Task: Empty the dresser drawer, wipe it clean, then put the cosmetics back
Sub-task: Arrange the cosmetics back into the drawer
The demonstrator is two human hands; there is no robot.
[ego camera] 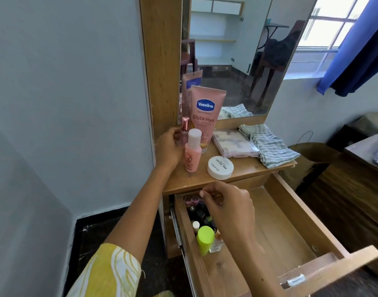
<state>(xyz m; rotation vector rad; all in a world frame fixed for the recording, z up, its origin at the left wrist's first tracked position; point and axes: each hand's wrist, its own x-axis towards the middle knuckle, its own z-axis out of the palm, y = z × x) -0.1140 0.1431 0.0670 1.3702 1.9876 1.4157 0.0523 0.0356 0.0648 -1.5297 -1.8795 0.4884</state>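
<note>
Drawer [286, 228], pulled out: small cosmetic bottles [202, 217] crowd its left side. Left hand [168, 150] grips perfume bottle [184, 130] on worktop [243, 168]. Right hand [228, 207], fingertips pinched together, over bottles; contents unclear.

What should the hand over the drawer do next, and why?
Probably dip down and pick out one of the small bottles. The right hand hovers over the open drawer, fingers curled and seemingly empty, while bottles, including a lime-capped bottle, crowd the drawer's left side. The left hand is at the perfume bottle on the dresser top.
</note>
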